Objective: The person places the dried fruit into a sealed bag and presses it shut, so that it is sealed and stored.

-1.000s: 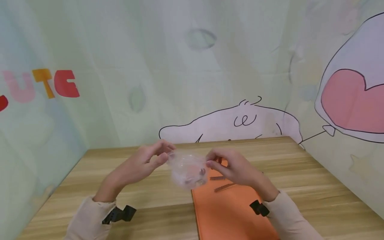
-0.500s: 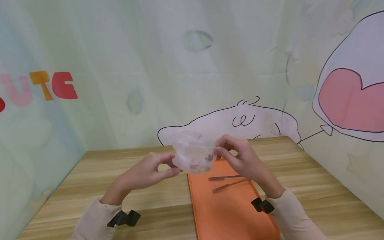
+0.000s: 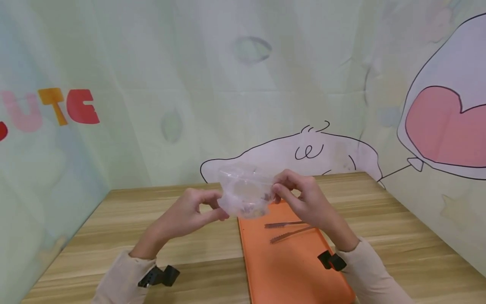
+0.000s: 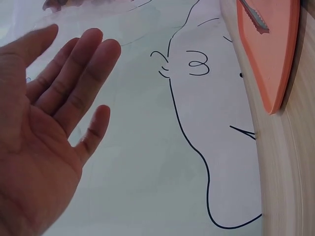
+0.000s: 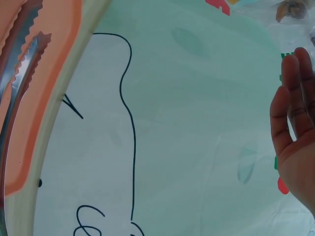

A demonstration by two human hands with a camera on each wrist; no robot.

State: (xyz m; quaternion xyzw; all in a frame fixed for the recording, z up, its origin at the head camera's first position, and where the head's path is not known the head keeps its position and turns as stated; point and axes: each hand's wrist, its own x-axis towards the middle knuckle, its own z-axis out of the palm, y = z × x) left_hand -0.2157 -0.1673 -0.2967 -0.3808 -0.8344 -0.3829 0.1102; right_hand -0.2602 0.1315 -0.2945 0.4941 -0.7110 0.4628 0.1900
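1. Pinching a clear plastic bag (image 3: 244,195) at opposite edges, the left hand (image 3: 190,213) and right hand (image 3: 303,202) hold it up above the wooden surface (image 3: 171,249).
2. Its long axis runs left-right between the two grips; its bulging bottom, holding small dark bits, hangs down.
3. Metal tongs (image 3: 288,230) lie on an orange mat (image 3: 288,274) below.

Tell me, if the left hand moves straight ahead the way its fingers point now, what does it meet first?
Most likely the clear plastic bag, which the left hand already pinches at its left edge. Beyond it is the right hand, though depth is unclear.
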